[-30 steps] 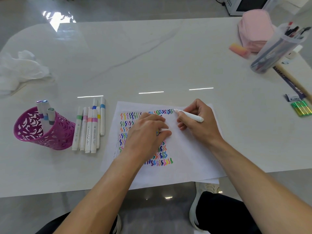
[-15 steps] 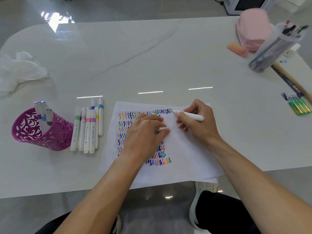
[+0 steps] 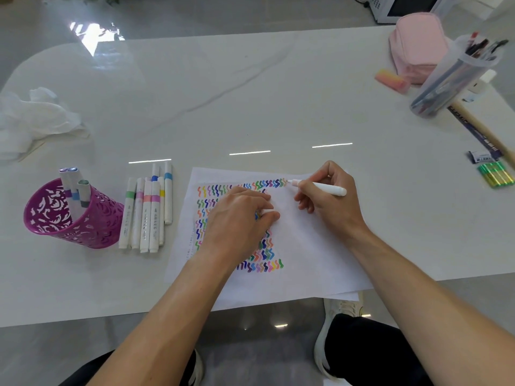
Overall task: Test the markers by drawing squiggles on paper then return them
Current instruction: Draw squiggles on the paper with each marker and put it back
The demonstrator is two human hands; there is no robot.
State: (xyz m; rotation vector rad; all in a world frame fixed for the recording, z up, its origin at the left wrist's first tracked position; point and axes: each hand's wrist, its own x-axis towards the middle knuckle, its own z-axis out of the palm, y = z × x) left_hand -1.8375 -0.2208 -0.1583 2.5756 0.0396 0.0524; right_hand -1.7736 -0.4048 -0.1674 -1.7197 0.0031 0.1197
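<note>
Gripping a white marker (image 3: pixel 320 187) between thumb and curled fingers, the right hand (image 3: pixel 331 201) rests on the paper (image 3: pixel 306 246). The marker lies nearly flat, its pale pink tip touching the sheet at the right end of the top row of squiggles (image 3: pixel 262 267). Its barrel is plain white and uncapped at the tip. The left hand (image 3: pixel 237 221) lies palm down on the middle of the sheet, covering part of the drawing, its fingers curled in and pinching a small white piece (image 3: pixel 266 211); what that piece is, I cannot tell. The squiggles run in short wavy strokes of many colours, in rows along the top, left side and bottom of the patch. Left of the paper, a row of markers (image 3: pixel 147 213) lies side by side on the desk (image 3: pixel 250 93), white-bodied with coloured bands. Beside them stands a purple cut-out cup (image 3: pixel 72 218), tilted, with a few more markers upright inside. A pink pouch (image 3: pixel 418 45) and a clear tub of pens (image 3: pixel 457 76) sit at the far right corner.
</note>
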